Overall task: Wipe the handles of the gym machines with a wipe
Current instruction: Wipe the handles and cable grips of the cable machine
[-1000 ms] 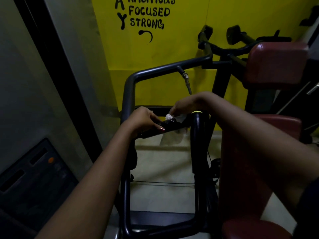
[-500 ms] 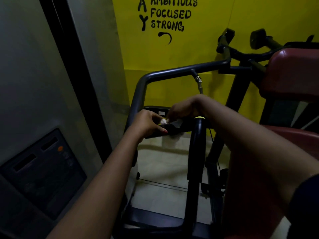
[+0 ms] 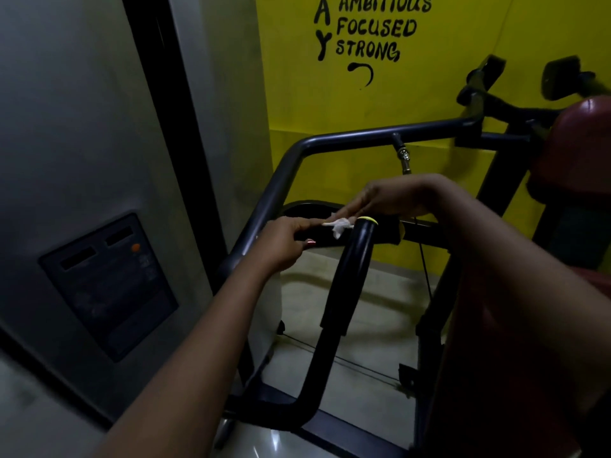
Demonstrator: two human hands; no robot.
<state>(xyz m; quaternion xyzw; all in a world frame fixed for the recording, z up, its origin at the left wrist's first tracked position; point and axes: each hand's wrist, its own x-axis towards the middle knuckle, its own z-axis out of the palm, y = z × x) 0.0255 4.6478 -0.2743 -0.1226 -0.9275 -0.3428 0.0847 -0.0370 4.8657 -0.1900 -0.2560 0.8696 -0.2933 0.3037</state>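
Since the earlier frame the wipe has slid right along the bar and now sits just beside the yellow cap of the upright grip. Our view has also swung left, so more of the panel shows. Left hand is wrapped round the left end of the bar, thumb under it and a finger lying along the top, its tip almost at the wipe. It looks like it's steadying the bar. Right hand reaches in from the right with its fingers bunched on the wipe, pinching it down onto the bar. The fingertips are blurred, so we can't tell the exact hold. Status as we read it: this bar is mid-wipe. The stretch between the hands has probably been covered, and the part under the left hand has not. The upright grip has nothing on it, and we can't tell whether it's been cleaned. The far handles up at the right, by the red pad, are well apart from both hands and look untouched. So we'd put it at one handle partly done, with the upright grip and the far pair still to do.
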